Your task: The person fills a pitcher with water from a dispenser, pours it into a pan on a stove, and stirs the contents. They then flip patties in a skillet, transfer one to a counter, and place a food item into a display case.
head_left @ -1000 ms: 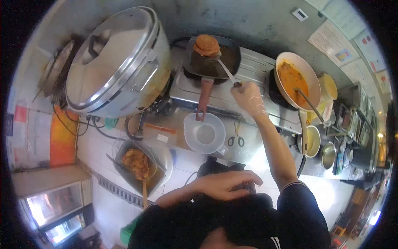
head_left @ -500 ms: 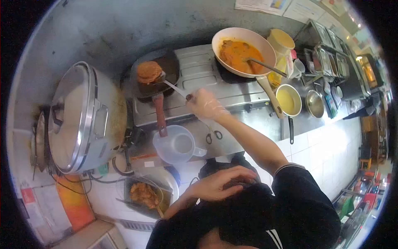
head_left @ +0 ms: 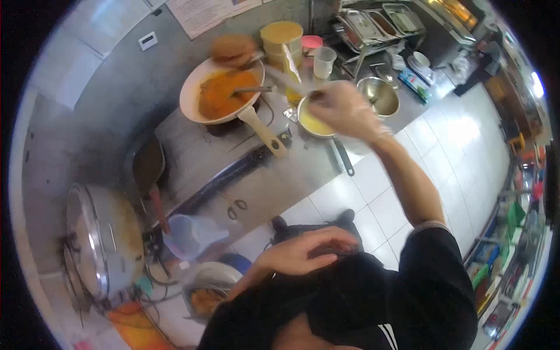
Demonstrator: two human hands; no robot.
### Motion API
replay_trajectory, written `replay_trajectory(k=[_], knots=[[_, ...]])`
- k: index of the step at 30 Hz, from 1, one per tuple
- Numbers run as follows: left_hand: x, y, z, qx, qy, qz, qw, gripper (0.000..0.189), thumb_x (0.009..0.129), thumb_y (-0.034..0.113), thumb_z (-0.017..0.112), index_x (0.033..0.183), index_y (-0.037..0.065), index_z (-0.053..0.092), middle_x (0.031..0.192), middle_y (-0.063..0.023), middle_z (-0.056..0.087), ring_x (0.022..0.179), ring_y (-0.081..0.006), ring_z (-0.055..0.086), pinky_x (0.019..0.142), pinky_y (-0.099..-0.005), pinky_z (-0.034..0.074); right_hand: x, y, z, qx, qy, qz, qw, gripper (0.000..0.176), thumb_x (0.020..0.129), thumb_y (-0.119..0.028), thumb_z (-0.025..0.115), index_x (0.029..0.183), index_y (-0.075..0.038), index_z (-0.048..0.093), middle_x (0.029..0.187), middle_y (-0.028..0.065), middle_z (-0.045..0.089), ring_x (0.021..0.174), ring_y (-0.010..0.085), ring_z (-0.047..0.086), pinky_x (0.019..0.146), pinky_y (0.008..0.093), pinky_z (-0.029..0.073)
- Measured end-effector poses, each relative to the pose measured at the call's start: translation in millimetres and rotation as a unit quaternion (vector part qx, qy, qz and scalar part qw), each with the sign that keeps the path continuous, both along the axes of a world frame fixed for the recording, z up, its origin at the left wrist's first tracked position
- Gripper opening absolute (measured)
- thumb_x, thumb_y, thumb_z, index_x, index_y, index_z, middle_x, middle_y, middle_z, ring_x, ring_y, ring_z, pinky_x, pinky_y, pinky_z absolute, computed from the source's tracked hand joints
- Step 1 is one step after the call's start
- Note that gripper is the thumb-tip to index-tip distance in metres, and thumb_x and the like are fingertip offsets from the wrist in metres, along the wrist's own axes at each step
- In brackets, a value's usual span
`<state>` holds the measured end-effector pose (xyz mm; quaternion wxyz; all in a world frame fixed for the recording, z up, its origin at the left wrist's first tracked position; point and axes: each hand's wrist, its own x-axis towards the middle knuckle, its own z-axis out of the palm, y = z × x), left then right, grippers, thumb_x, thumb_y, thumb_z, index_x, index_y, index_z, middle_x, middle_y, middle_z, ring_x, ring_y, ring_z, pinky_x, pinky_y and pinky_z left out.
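My right hand (head_left: 344, 111), in a clear glove, grips the handle of a spatula (head_left: 284, 79). A browned patty (head_left: 232, 50) rides on its far end, blurred, over the back edge of the white pan (head_left: 189, 96). Orange sauce (head_left: 220, 96) fills that pan, and a utensil handle sticks out of it. Below my right hand is a small pot (head_left: 318, 125) of yellow liquid, partly covered. My left hand (head_left: 306, 251) rests against my dark shirt at the waist, fingers extended, holding nothing.
At the left are a dark pan (head_left: 148, 166), a large lidded cooker (head_left: 108, 239) and a plastic jug (head_left: 189, 236). Scissors (head_left: 236, 209) lie on the counter. A metal bowl (head_left: 379, 96), a tub (head_left: 281, 42) and trays (head_left: 379, 23) are farther right.
My right hand has carried the spatula and patty rightward from the dark pan to above the white pan. The view has swung right. My left hand stays at my waist.
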<state>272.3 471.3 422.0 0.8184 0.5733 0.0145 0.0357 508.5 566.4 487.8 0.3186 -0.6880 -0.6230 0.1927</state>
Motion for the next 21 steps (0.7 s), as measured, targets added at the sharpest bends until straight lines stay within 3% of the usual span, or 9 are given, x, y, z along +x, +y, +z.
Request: replay_trajectory(k=[4,6,8,9,10,12,13,17,21], knots=[[114.3,-26.5,-22.4,0.066,-0.044,-0.08,0.994,0.039,0.094,0.006,0.052,0.131,0.003,0.044,0.12,-0.0117,0.055,0.111,-0.0197,0.055,0.096,-0.0326,0.044,138.5,-52.0,-14.8,-0.017,-0.034,-0.039,0.998,0.03,0.081,-0.025,0.062,0.092,0.002,0.071,0.084,0.0211,0.069,0.075,0.0304,0.068,0.072,0.0397,0.053],[174.2,-42.1,-34.6,0.043,-0.072,-0.092,0.992,0.039,0.095,0.009,0.052,0.132,0.003,0.044,0.118,-0.0115,0.056,0.109,-0.0192,0.055,0.094,-0.0332,0.045,210.5,-77.1,-37.1,-0.016,-0.085,-0.081,0.993,0.03,0.08,-0.026,0.063,0.089,0.002,0.071,0.082,0.0226,0.068,0.074,0.034,0.067,0.071,0.0415,0.052],[241.3,-59.0,-38.4,-0.033,0.019,-0.12,0.992,0.039,0.095,0.009,0.052,0.133,0.003,0.043,0.119,-0.0114,0.055,0.11,-0.0199,0.054,0.095,-0.0347,0.044,281.5,-105.7,-54.3,-0.028,-0.099,-0.106,0.989,0.032,0.079,-0.029,0.063,0.084,0.002,0.07,0.079,0.0249,0.066,0.073,0.0372,0.065,0.071,0.0439,0.051],[267.2,-66.4,-30.8,-0.024,0.003,-0.097,0.995,0.041,0.095,0.009,0.052,0.135,0.004,0.042,0.119,-0.0113,0.055,0.112,-0.0195,0.053,0.098,-0.0344,0.042,319.2,-115.8,-83.5,0.037,-0.174,-0.121,0.977,0.037,0.077,-0.034,0.064,0.08,0.003,0.068,0.078,0.0266,0.064,0.074,0.0385,0.065,0.072,0.046,0.05],[294.8,-74.4,-31.7,-0.03,-0.008,-0.125,0.992,0.041,0.095,0.009,0.052,0.135,0.004,0.042,0.119,-0.0113,0.055,0.112,-0.0195,0.053,0.098,-0.0344,0.042,348.6,-123.4,-82.8,-0.063,-0.144,-0.172,0.972,0.032,0.078,-0.028,0.061,0.089,0.002,0.068,0.082,0.0255,0.065,0.076,0.0365,0.065,0.071,0.0449,0.05],[350.0,-76.3,-40.4,-0.033,0.04,-0.148,0.988,0.045,0.093,0.006,0.055,0.136,0.003,0.042,0.133,-0.0117,0.047,0.122,-0.0223,0.049,0.103,-0.0363,0.04,404.3,-143.9,-83.8,-0.042,-0.061,-0.161,0.984,0.032,0.075,-0.026,0.062,0.08,0.005,0.065,0.07,0.0259,0.061,0.065,0.0379,0.062,0.066,0.0458,0.049],[380.4,-73.5,-29.8,-0.055,0.092,-0.171,0.979,0.047,0.093,0.005,0.054,0.137,0.001,0.04,0.133,-0.011,0.047,0.123,-0.0204,0.048,0.105,-0.0349,0.038,430.9,-151.1,-75.5,-0.095,-0.035,-0.177,0.979,0.032,0.073,-0.026,0.062,0.083,0.003,0.069,0.077,0.0279,0.063,0.075,0.0402,0.065,0.072,0.0453,0.051],[519.6,-73.8,-79.8,-0.052,0.093,-0.152,0.983,0.048,0.092,0.003,0.056,0.137,0.003,0.041,0.129,-0.0107,0.051,0.121,-0.0176,0.048,0.104,-0.0323,0.037,570.0,-176.0,-105.4,-0.157,0.029,-0.217,0.963,0.03,0.073,-0.024,0.063,0.082,0.003,0.069,0.075,0.0268,0.063,0.073,0.0385,0.066,0.071,0.0448,0.051],[690.1,-60.2,-104.8,-0.012,0.124,-0.191,0.974,0.049,0.091,0.005,0.058,0.137,0.004,0.041,0.131,-0.0093,0.05,0.121,-0.018,0.049,0.104,-0.0325,0.038,718.1,-200.0,-132.0,-0.082,0.023,-0.196,0.977,0.029,0.074,-0.023,0.062,0.084,0.003,0.069,0.074,0.0256,0.064,0.073,0.0382,0.066,0.072,0.0445,0.052]])
